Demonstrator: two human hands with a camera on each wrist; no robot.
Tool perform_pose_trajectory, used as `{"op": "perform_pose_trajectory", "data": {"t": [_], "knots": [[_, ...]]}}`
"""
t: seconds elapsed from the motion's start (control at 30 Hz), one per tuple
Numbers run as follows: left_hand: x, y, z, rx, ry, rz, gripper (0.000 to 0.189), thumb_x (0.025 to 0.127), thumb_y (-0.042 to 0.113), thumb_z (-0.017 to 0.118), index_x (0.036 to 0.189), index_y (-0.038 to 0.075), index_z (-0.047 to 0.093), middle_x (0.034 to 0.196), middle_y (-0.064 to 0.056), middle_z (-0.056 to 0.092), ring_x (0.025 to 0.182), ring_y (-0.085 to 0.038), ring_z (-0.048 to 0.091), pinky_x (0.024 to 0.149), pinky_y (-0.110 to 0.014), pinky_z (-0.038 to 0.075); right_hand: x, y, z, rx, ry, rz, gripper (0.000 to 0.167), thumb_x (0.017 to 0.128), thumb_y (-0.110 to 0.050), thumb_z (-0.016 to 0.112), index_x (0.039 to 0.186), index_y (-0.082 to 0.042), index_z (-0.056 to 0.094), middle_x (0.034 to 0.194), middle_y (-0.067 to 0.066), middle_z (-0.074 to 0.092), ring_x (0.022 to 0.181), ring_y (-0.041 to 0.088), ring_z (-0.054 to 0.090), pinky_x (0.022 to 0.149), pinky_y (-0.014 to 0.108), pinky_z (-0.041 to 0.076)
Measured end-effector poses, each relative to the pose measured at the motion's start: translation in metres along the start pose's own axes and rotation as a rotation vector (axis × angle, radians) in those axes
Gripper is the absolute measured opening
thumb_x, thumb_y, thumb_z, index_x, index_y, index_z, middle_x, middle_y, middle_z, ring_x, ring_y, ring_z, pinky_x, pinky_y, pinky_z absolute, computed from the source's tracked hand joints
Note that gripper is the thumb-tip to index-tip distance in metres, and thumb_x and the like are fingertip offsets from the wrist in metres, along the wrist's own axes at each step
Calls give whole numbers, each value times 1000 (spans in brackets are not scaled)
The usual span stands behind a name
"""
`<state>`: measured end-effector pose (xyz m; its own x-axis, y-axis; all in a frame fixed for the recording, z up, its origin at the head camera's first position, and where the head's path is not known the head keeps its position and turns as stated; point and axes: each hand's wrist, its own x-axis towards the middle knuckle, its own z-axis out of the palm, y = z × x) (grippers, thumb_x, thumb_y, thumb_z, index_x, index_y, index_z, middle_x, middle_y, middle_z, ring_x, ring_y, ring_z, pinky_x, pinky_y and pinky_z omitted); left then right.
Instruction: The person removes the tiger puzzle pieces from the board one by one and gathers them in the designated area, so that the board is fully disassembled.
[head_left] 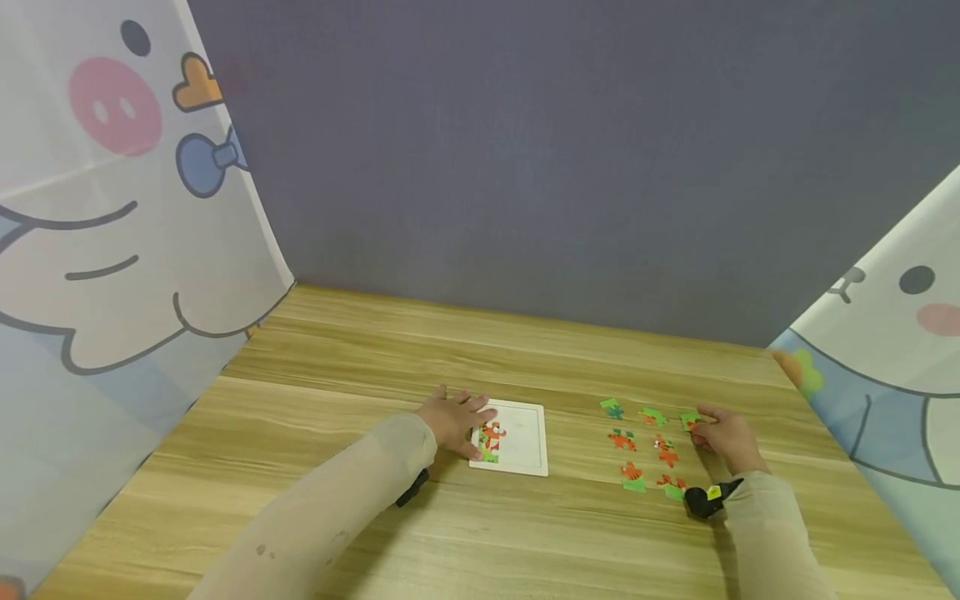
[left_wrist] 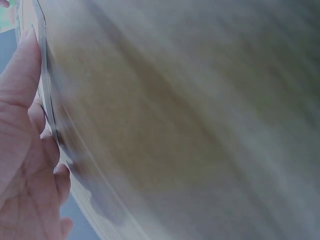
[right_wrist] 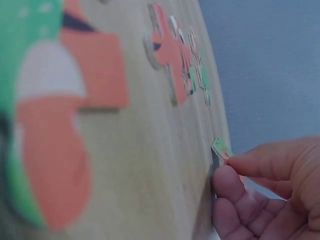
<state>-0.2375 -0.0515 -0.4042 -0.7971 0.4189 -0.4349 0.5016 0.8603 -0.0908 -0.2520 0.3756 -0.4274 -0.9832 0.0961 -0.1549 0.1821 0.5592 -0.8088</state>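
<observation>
My left hand [head_left: 452, 421] lies over the left side of a white square puzzle tray [head_left: 523, 437], fingers spread. Part of an orange and green animal picture [head_left: 491, 435] shows inside the tray beside the thumb. In the left wrist view, the thumb and fingers of the left hand [left_wrist: 25, 145] touch the tray's edge. At the far right of the loose pieces, my right hand [head_left: 727, 439] pinches a green and orange puzzle piece [right_wrist: 220, 148] between thumb and index finger. That piece is tilted up, close to the table; the fingers hide part of it.
Several loose puzzle pieces [head_left: 622, 440] lie spread out between the tray and my right hand on the wood-grain table [head_left: 480, 533]. A grey wall [head_left: 525, 167] rises behind the table. Cartoon-printed sheets [head_left: 135, 275] stand at both sides.
</observation>
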Motion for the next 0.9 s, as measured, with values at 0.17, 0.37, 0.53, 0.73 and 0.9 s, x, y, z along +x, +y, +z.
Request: {"op": "perform_pose_trajectory", "data": {"t": [0.17,0.37,0.53,0.73,0.9], "knots": [[0,0,1,3,0,2,82,84,64,54,153,36,20,159,12,12,145,-16,16,115,-48,11,2,1,0,-40,-7,9,56,88,3,51,134,25,29,72,-2,66,60,2,59,58,18,51],[1,0,0,12,-4,-5,82,84,65,53,153,37,20,159,12,12,145,-15,15,115,-48,11,7,2,1,-39,-1,28,58,86,3,54,134,25,30,68,-1,66,59,3,59,57,19,50],[2,-1,0,19,-5,-6,82,84,65,53,153,37,20,159,13,11,145,-15,15,115,-48,11,9,2,1,-45,-4,54,56,86,1,54,132,26,32,66,-2,66,59,3,59,56,19,49],[2,-1,-1,5,-9,-5,82,84,65,53,153,37,20,159,13,11,145,-15,14,115,-47,10,11,1,2,-82,25,52,56,86,0,54,133,24,35,66,-1,67,58,4,58,56,20,48],[1,0,-3,20,-9,-5,82,84,65,53,153,37,19,159,12,11,145,-15,15,115,-47,11,8,-6,3,-177,45,-7,54,88,-7,56,133,19,40,81,10,71,63,7,63,67,34,54]]}}
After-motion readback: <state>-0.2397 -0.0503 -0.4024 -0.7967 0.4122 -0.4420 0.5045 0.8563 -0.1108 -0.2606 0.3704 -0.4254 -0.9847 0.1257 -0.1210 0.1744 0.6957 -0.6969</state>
